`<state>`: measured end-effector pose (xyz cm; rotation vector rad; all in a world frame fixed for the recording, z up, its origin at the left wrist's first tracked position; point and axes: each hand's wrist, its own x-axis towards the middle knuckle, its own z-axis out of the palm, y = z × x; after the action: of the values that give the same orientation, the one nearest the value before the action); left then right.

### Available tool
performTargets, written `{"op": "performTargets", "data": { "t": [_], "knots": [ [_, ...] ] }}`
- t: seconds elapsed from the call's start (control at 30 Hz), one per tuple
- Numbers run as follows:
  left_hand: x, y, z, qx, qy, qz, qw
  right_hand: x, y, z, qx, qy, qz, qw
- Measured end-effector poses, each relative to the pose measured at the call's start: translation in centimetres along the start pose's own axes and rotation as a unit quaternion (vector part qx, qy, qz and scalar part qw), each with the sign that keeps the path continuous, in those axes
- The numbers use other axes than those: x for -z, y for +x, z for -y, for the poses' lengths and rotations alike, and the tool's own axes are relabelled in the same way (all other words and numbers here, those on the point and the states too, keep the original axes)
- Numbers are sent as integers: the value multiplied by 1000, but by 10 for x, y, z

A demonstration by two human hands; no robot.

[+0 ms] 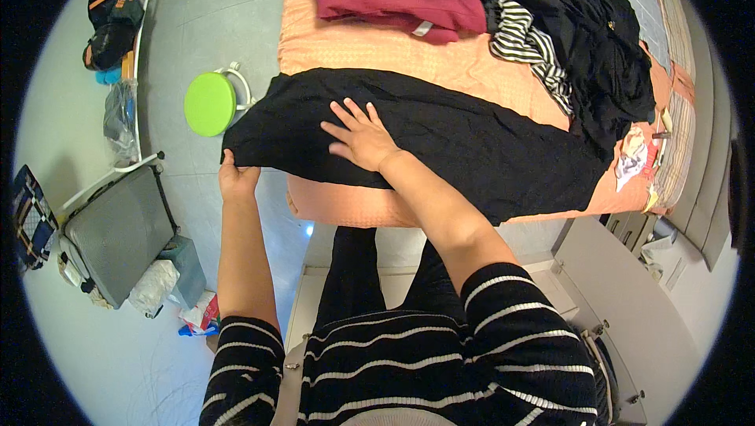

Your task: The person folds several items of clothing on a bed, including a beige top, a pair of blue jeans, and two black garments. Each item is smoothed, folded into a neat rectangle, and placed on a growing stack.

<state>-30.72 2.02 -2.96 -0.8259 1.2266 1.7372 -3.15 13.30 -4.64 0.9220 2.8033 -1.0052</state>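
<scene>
A long black garment (472,135) lies spread crosswise along the near part of a bed; it could be folded trousers, but its kind is not certain. Its left end reaches past the bed's edge. There my left hand (239,180) pinches the near corner between thumb and fingers. My right hand (363,139) rests palm down on the cloth, left of its middle, with the fingers spread.
On the peach bedspread (330,198), a folded maroon garment (393,3), a striped black-and-white cloth (523,36) and a black clothes pile (605,56) lie farther back. A green-topped stool (211,103) stands left of the bed. A grey suitcase (122,225) stands at far left.
</scene>
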Motion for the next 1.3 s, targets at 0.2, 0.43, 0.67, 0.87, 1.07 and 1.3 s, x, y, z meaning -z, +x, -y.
{"op": "performTargets", "data": {
  "t": [0.2,0.43,0.67,0.87,1.07,1.3],
  "knots": [
    [-73,-146,71,-134,219,266,929,79,-49,5,-200,799,-16,567],
    [-56,-247,285,-223,596,579,510,113,-226,-71,-133,937,-134,295],
    [-13,-216,356,-264,674,491,484,68,-300,-151,-425,738,-171,495],
    [-35,-162,306,-489,697,236,469,24,-276,-154,-489,546,-252,632],
    [-22,-136,290,-436,821,194,314,58,-269,-125,-492,617,-217,574],
    [1,-161,296,-345,835,424,57,62,-247,-98,-454,506,-295,671]
  ]
}}
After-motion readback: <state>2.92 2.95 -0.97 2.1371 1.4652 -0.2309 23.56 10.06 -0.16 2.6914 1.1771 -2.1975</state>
